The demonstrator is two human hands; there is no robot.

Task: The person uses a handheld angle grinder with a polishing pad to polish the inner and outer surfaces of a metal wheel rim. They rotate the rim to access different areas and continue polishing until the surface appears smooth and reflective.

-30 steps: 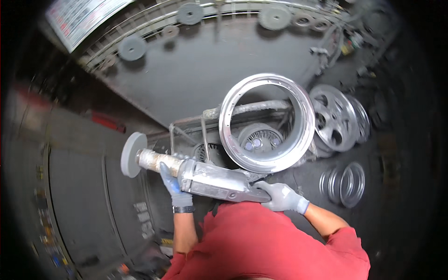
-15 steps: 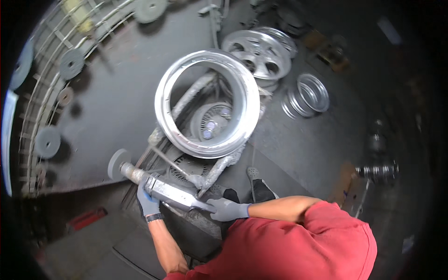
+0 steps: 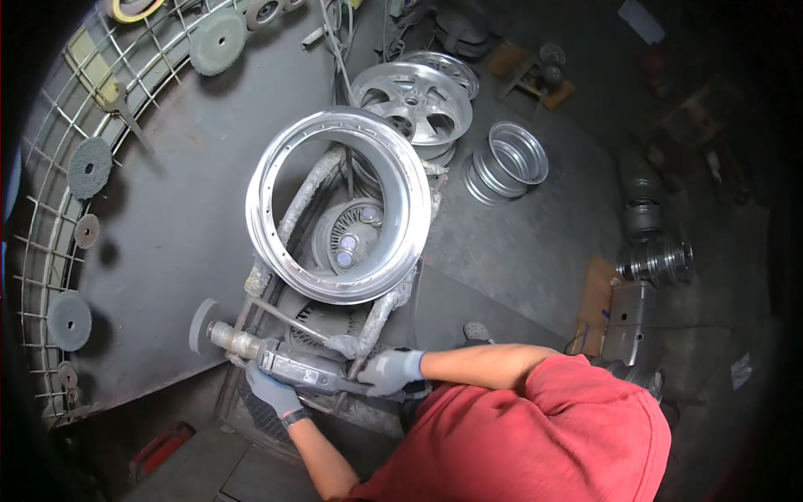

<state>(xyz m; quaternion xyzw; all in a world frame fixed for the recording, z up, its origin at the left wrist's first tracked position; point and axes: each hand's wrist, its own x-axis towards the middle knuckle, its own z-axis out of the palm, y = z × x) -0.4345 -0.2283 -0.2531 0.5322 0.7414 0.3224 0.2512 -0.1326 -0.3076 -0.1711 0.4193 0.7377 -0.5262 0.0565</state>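
Note:
A long grey grinder (image 3: pixel 301 371) lies slanting across the front of a metal stand, with a pale round wheel (image 3: pixel 202 326) on its left end. My left hand (image 3: pixel 272 390), in a grey-blue glove, is closed against the near side of its body; the fingers beneath are hidden. At the rear end, my gloved right hand (image 3: pixel 390 372) is closed round the handle. Just beyond the tool, a shiny wheel rim (image 3: pixel 410 230) rests tilted on the wrapped bars of the stand (image 3: pixel 381 322). Neither hand touches the rim.
A wire grid (image 3: pixel 50 209) on the left carries several abrasive discs (image 3: pixel 69 321). Behind the rim stands a spoked wheel (image 3: pixel 452 105); loose rims (image 3: pixel 525 153) sit on the floor to its right. Further right are stacked rims (image 3: pixel 661 261) and a grey box (image 3: pixel 629 318). A red object (image 3: pixel 159 450) lies lower left.
The view has shifted, so the large rim and the background sit further left. The grinder has come lower against the front of the stand, with both my hands still at it.

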